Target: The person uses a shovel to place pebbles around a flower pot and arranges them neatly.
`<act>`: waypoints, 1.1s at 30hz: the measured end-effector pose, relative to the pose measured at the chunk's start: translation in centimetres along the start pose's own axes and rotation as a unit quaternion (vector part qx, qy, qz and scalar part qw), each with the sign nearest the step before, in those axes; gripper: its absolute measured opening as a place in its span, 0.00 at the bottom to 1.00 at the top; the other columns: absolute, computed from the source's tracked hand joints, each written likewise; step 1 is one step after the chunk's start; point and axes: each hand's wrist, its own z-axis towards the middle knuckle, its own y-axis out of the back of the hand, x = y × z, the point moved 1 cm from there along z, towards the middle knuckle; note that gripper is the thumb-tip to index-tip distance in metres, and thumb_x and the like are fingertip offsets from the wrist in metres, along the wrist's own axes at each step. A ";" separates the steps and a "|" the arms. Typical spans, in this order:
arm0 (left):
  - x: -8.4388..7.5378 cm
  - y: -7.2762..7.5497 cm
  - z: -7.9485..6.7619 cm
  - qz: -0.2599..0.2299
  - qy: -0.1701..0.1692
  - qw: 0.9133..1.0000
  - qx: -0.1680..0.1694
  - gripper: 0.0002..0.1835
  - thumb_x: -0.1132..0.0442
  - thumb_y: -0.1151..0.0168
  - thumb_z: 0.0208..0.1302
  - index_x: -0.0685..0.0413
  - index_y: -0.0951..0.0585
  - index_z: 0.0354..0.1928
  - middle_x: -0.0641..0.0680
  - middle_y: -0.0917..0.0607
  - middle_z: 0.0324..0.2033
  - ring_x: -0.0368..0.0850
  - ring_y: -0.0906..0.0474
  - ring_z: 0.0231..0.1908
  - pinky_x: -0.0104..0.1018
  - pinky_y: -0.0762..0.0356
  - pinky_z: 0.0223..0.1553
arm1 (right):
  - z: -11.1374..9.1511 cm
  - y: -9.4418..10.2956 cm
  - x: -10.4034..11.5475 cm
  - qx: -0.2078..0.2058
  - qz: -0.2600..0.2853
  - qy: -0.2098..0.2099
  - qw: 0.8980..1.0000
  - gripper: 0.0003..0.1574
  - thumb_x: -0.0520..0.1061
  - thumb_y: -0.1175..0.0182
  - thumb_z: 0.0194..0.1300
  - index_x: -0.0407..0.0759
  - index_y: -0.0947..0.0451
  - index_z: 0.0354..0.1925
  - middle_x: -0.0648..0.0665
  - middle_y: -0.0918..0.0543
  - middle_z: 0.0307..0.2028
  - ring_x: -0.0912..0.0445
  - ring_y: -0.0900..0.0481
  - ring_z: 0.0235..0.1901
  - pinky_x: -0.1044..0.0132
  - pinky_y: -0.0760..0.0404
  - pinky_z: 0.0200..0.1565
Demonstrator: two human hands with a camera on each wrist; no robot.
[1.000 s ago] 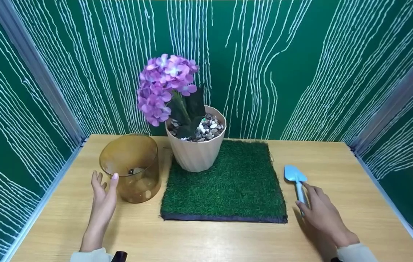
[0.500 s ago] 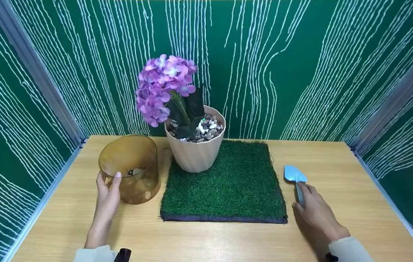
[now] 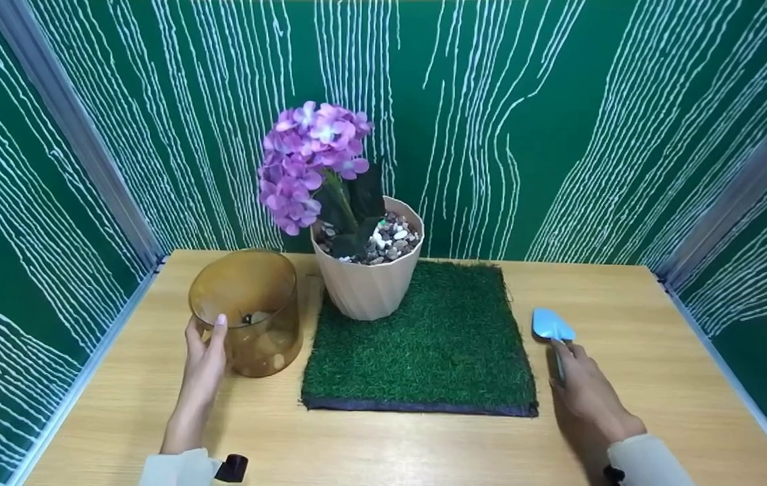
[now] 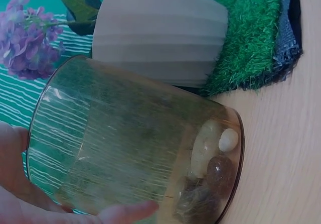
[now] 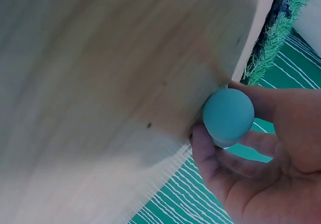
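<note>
On the left, a see-through amber container [image 3: 269,344] stands on the table with a few stones [image 4: 205,148] at its bottom. My left hand [image 3: 204,368] holds its near left side, thumb and fingers at the rim. On the right, my right hand [image 3: 589,388] pinches the handle of a small light-blue toy trowel [image 3: 551,325], whose blade points away from me near the tabletop. The rounded handle end shows between thumb and fingers in the right wrist view. Between the hands, a cream ribbed flowerpot [image 3: 370,290] stands at the mat's back left corner.
An artificial grass mat [image 3: 424,364] lies mid-table. The pot holds pebbles [image 3: 393,236] and a purple flower [image 3: 312,162] leaning left over the container's back. Green walls [image 3: 559,135] with white lines enclose the wooden table [image 3: 383,449].
My left hand has moved forward and right and taken hold of the amber container's rim. My right hand has closed further round the trowel's handle. The pot and mat stay put.
</note>
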 end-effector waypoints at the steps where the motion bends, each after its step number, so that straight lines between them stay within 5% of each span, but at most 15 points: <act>1: 0.0 0.0 0.0 -0.007 0.002 1.000 0.000 0.44 0.46 0.60 0.85 0.51 0.73 0.84 0.62 0.67 0.85 0.70 0.61 0.84 0.69 0.51 0.80 | 0.0 0.0 0.0 -0.001 -0.004 0.000 1.000 0.42 0.30 0.36 0.69 0.21 0.41 0.75 0.12 0.32 0.63 0.18 0.27 0.61 0.28 0.24 0.60; 11: -0.4 -0.2 0.0 -0.041 0.010 0.999 0.004 0.45 0.50 0.57 0.85 0.45 0.76 0.84 0.60 0.70 0.85 0.67 0.64 0.84 0.77 0.48 0.75 | -0.4 0.1 -0.1 -0.003 0.012 0.001 1.000 0.39 0.28 0.41 0.71 0.23 0.41 0.76 0.13 0.31 0.64 0.18 0.28 0.63 0.27 0.26 0.62; 18: -0.5 -0.1 -0.1 -0.043 -0.002 0.999 -0.003 0.44 0.52 0.56 0.85 0.46 0.73 0.85 0.62 0.66 0.86 0.66 0.63 0.84 0.79 0.46 0.73 | -0.3 0.1 -0.1 -0.037 -0.007 0.023 0.999 0.36 0.26 0.35 0.65 0.22 0.31 0.69 0.13 0.28 0.58 0.21 0.21 0.55 0.33 0.17 0.53; 33: -1.0 0.2 -0.4 -0.042 0.003 0.999 -0.011 0.44 0.55 0.54 0.84 0.44 0.71 0.86 0.61 0.65 0.86 0.66 0.62 0.84 0.77 0.42 0.72 | -0.4 0.9 0.1 0.003 0.016 -0.029 0.999 0.37 0.28 0.36 0.68 0.24 0.32 0.72 0.15 0.31 0.64 0.20 0.28 0.64 0.30 0.24 0.61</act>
